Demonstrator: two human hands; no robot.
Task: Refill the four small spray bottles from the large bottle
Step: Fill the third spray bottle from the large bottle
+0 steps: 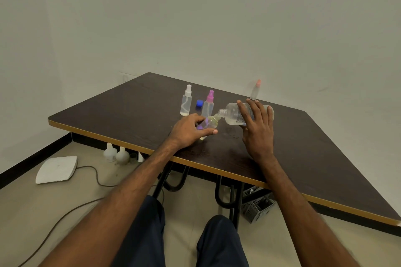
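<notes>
Mid-pour — left hand [191, 131] gripping the uncapped small bottle [208, 124] tilted over the table [303, 147], right hand [258, 130] clasping the large bottle [233, 115] tipped to its mouth — three capped spray bottles [207, 107] behind apparently awaited filling.

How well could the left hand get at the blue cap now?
Probably not: the left hand grips the tilted small bottle, and the blue cap sits between the white-topped bottle and the pink-topped bottle.
</notes>
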